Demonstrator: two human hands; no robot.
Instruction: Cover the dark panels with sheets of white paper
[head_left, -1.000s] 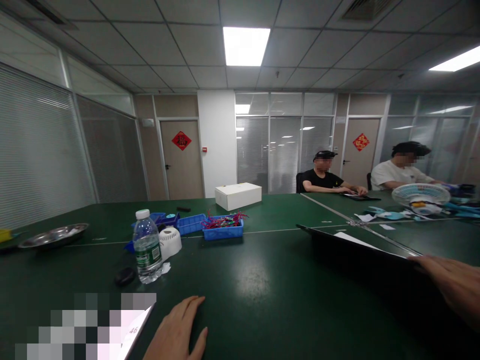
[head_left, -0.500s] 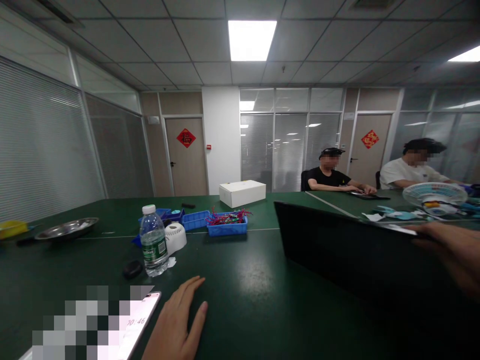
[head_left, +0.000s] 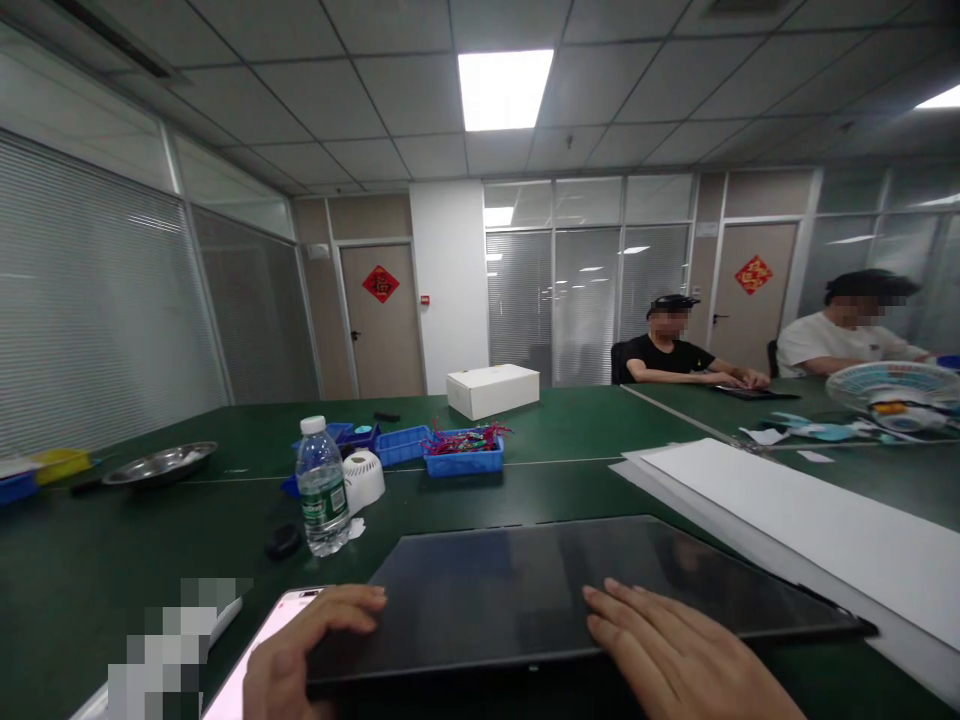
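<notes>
A flat black board (head_left: 555,580) lies on the green table (head_left: 480,490) right in front of me. My right hand (head_left: 675,655) rests flat on its near right part, fingers stretched out. At the board's near left corner my left hand (head_left: 300,655) curls its fingers over the edge and grips it. A phone with a lit screen (head_left: 247,665) lies just left of that hand.
A water bottle (head_left: 322,487), a small white device (head_left: 364,480) and a dark mouse-like object (head_left: 283,541) stand left of the board. Blue trays (head_left: 463,452), a white box (head_left: 493,389) and a metal dish (head_left: 159,464) lie farther back. White sheets (head_left: 810,520) lie to the right. Two people sit at the far right.
The black board was held tilted up at the right by my right hand; now it lies flat in front of me, with both hands on it. White sheets show where it was.
</notes>
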